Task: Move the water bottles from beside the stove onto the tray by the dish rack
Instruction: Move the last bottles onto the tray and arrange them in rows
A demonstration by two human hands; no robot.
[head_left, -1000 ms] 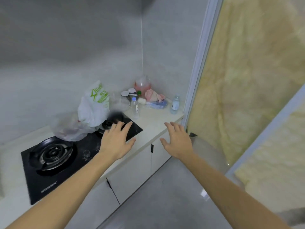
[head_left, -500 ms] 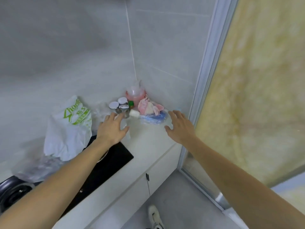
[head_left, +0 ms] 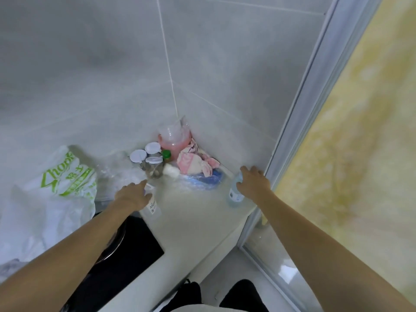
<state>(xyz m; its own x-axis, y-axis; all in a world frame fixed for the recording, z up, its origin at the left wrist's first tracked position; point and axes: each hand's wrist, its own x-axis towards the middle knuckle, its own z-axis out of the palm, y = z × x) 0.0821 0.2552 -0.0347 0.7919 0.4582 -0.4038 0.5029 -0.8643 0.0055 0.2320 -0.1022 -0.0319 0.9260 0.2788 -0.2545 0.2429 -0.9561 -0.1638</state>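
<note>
Two water bottles stand on the pale counter to the right of the black stove. A clear bottle with a white label is next to the stove's corner, and my left hand wraps round its upper part. A light blue bottle stands near the counter's right end by the door frame. My right hand grips it, with fingers over its top and thumb across its side. The tray and dish rack are out of view.
In the corner sit glass jars with white lids, a pink-filled jug, a pink cloth and a blue plastic bundle. A white bag with green print lies over the stove's left. A sliding door frame borders the right.
The view has moved closer to the corner. Both hands reached forward from above the counter and now close on the two bottles.
</note>
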